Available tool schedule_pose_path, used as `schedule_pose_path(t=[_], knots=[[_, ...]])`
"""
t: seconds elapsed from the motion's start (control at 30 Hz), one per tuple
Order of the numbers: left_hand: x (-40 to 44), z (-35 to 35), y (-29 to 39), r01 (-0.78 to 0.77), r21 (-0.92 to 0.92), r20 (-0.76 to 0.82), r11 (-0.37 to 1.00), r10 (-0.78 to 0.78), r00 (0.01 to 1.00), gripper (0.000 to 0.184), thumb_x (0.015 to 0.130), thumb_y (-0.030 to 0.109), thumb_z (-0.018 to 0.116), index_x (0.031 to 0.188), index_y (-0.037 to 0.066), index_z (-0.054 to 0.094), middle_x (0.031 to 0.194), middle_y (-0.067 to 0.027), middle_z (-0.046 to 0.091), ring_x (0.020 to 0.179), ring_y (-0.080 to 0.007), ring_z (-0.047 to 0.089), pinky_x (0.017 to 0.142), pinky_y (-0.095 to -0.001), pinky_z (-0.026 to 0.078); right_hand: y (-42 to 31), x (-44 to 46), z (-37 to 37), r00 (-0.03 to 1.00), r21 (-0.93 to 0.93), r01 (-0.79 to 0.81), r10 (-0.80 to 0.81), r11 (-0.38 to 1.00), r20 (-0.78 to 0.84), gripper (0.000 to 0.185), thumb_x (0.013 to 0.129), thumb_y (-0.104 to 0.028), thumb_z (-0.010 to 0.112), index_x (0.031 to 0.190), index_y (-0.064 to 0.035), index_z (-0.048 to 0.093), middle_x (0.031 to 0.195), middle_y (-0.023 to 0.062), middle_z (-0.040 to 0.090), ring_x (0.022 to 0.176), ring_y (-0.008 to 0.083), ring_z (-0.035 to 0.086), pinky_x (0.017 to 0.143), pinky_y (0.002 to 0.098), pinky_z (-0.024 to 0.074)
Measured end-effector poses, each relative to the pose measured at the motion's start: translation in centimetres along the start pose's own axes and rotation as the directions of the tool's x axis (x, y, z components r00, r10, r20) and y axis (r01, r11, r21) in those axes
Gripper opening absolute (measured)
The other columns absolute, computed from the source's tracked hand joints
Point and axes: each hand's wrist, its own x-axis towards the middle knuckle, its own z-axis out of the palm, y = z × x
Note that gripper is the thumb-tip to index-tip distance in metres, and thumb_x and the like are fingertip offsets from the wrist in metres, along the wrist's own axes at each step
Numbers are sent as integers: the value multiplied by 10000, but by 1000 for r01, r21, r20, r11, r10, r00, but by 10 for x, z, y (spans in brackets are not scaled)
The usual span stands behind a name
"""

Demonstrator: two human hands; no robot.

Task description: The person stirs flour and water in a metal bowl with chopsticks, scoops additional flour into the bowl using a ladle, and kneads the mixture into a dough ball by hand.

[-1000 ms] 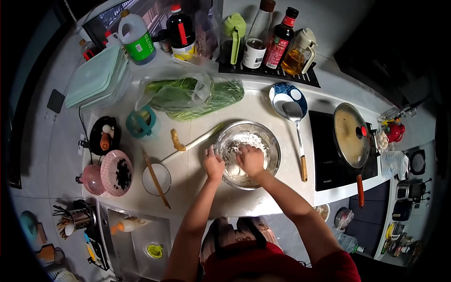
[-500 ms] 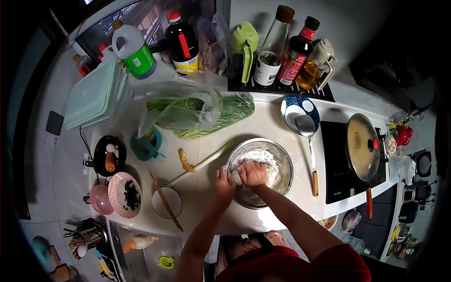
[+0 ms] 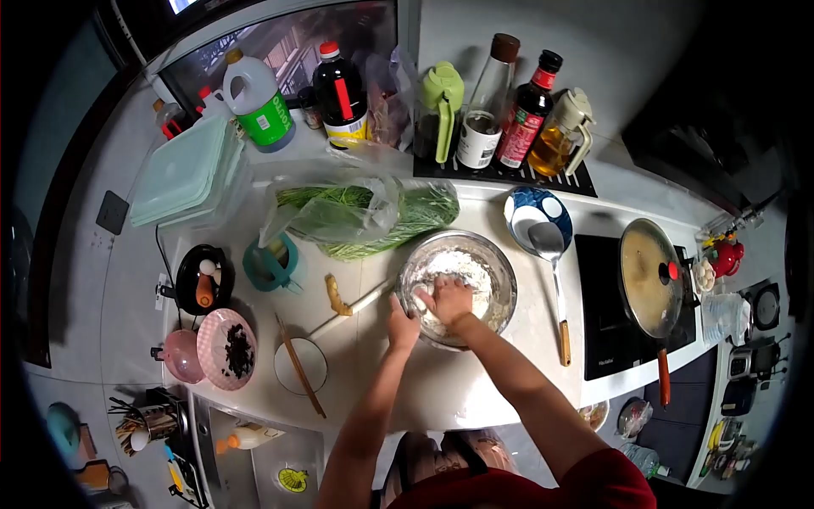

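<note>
A steel bowl (image 3: 507, 318) holds white flour and pale dough (image 3: 462, 270). Inside it, my right hand (image 3: 449, 299) presses on the dough with its fingers spread. My left hand (image 3: 404, 322) grips the bowl's left rim, its fingers partly hidden by the wall. Left of the bowl a white-green scallion stalk (image 3: 366, 299) lies on the counter, with a piece of ginger (image 3: 337, 295) touching it. Behind the bowl are green vegetables in a clear plastic bag (image 3: 365, 212).
To the right, a ladle (image 3: 555, 276) rests in a blue patterned bowl (image 3: 517, 206); beyond stands a lidded pan (image 3: 649, 280) on the cooktop. Chopsticks (image 3: 300, 365) lie across a round dish at left, near a pink plate (image 3: 216, 331). Bottles (image 3: 526, 110) line the back; a sink (image 3: 280, 462) is at front left.
The camera view has shifted, moving the whole scene in frame. My right hand has gone from bunched fingers to spread ones on the dough; my left hand stays at the bowl's rim.
</note>
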Motion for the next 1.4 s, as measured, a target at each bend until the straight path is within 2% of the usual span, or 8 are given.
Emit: schedule_pose_path(t=[0.1, 0.17, 0.43, 0.63, 0.7, 0.8, 0.9, 1.4], knots=[[5, 8, -13, -18, 4, 27, 1000, 18, 999, 621, 704, 71, 544, 1251, -65, 284, 881, -301, 577, 846, -435, 565, 761, -453, 447, 26, -16, -18, 962, -15, 179, -171, 984, 213, 839, 677, -609, 586, 1248, -29, 381, 1086, 189, 557, 1032, 308, 530, 870, 378, 419], [4, 9, -17, -52, -24, 32, 998, 53, 998, 626, 700, 62, 530, 1257, -72, 277, 923, -301, 571, 880, -432, 557, 791, -442, 438, 42, -20, -34, 941, 74, -37, 10, 997, 338, 804, 661, -571, 633, 1202, -23, 402, 1049, 200, 573, 950, 325, 570, 803, 386, 460], [-19, 17, -19, 16, -59, -10, 998, -16, 1000, 610, 709, 47, 517, 1234, -129, 261, 962, -320, 550, 916, -432, 544, 828, -421, 424, 64, -35, -45, 917, 346, -397, 384, 850, 109, 699, 649, -444, 698, 1069, 56, 448, 881, 218, 617, 836, 332, 608, 733, 383, 489], [-55, 38, -28, -54, -98, -207, 994, 33, 978, 626, 720, 46, 531, 1239, -141, 236, 912, -312, 556, 828, -417, 570, 754, -423, 443, 67, -61, -24, 955, 496, -292, 281, 817, 99, 531, 744, -334, 649, 1053, 76, 512, 840, 226, 609, 818, 361, 587, 725, 395, 467], [-67, 33, -16, -10, -113, -197, 994, -12, 980, 637, 730, 46, 527, 1253, -142, 216, 888, -293, 561, 801, -396, 580, 717, -401, 454, 78, -71, -12, 955, 374, 22, 92, 927, -283, 397, 772, -201, 594, 1057, 64, 511, 857, 239, 597, 880, 359, 563, 760, 415, 458], [-78, 25, 0, 38, -217, -152, 975, -73, 986, 632, 736, 45, 520, 1251, -147, 209, 877, -280, 558, 789, -367, 583, 702, -375, 458, 92, -80, -27, 710, 2, -180, 131, 984, -692, 387, 764, -150, 565, 1085, 44, 472, 827, 257, 588, 850, 374, 563, 722, 449, 463], [-80, 25, 1, -7, -246, -178, 969, -38, 983, 600, 729, 40, 522, 1223, -144, 238, 863, -278, 559, 787, -363, 584, 706, -372, 459, 112, -69, -12, 876, 302, -408, 462, 862, -136, 357, 744, -172, 580, 1013, 37, 472, 766, 239, 597, 733, 395, 583, 646, 460, 474], [-108, -28, -23, 32, -116, -21, 993, -35, 999, 575, 711, 42, 564, 1205, -135, 327, 1042, -321, 515, 996, -426, 513, 867, -405, 398, 100, -150, -31, 858, 500, -290, 453, 816, -241, 179, 659, -117, 592, 718, 21, 496, 637, 240, 555, 617, 407, 557, 563, 437, 450]])
